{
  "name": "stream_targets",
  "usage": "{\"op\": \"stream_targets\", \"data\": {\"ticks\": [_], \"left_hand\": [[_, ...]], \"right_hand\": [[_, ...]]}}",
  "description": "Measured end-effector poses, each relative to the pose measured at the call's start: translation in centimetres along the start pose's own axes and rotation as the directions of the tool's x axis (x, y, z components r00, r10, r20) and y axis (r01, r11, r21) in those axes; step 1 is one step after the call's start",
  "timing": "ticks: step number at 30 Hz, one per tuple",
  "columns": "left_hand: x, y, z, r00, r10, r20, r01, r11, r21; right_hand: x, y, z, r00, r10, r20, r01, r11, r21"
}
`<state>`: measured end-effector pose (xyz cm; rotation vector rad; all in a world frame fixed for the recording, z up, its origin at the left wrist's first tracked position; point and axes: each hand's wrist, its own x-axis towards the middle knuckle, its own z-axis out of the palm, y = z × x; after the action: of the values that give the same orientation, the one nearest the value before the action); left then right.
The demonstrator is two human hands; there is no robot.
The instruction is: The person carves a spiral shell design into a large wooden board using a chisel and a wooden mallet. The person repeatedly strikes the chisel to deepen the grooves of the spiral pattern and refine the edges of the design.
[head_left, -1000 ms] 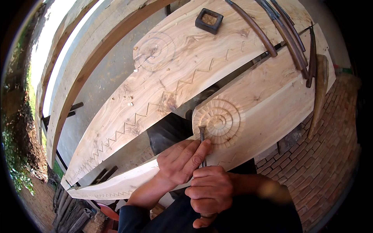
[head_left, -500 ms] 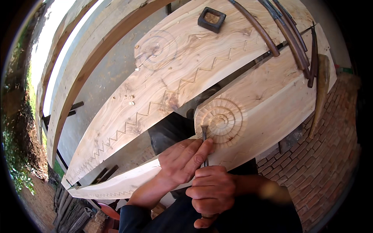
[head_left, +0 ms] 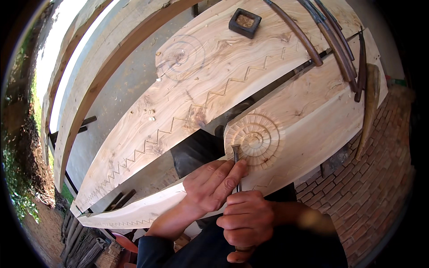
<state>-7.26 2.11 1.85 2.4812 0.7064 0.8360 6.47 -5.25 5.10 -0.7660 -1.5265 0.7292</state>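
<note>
While two long boards (head_left: 232, 58) lie side by side, with a gap between them, four slim tools (head_left: 297, 35) with curved wooden handles rest at their upper right end, some of them across this gap. Just beside is one pale wooden club (head_left: 368, 111); one square dark box (head_left: 243, 30) stands on the farther board. Two curved beams (head_left: 82, 89) rise at the left. The nearer board bears one carved round relief (head_left: 254, 140), and one chisel (head_left: 236, 154) has its blade at the lower left edge of it. The right hand (head_left: 246, 219) is closed in a fist around the chisel's handle. The left hand (head_left: 210, 187), back upward, lays its fingers over the shaft, partly hiding it; whether they pinch it, I cannot tell.
</note>
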Motion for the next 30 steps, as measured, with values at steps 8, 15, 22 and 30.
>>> {"op": "stream_targets", "data": {"ticks": [8,15,22,30], "left_hand": [[-0.8,0.3,-0.2,0.998,-0.055,0.03,0.054,0.998,0.04],[-1.1,0.1,0.1,0.999,-0.045,0.016,0.045,0.999,0.005],[-1.0,-0.1,-0.6,1.0,-0.006,0.006,0.006,0.998,-0.07],[-1.6,0.5,-0.7,0.997,0.076,-0.011,-0.077,0.997,-0.029]], "right_hand": [[-0.5,0.4,1.2,1.0,-0.028,-0.012,0.027,0.999,-0.028],[-1.2,1.1,1.8,0.996,-0.094,0.012,0.095,0.992,-0.089],[-0.9,0.4,2.8,0.991,-0.125,0.04,0.131,0.967,-0.218],[-1.2,-0.8,1.5,0.989,-0.084,0.121,0.095,0.991,-0.091]]}}
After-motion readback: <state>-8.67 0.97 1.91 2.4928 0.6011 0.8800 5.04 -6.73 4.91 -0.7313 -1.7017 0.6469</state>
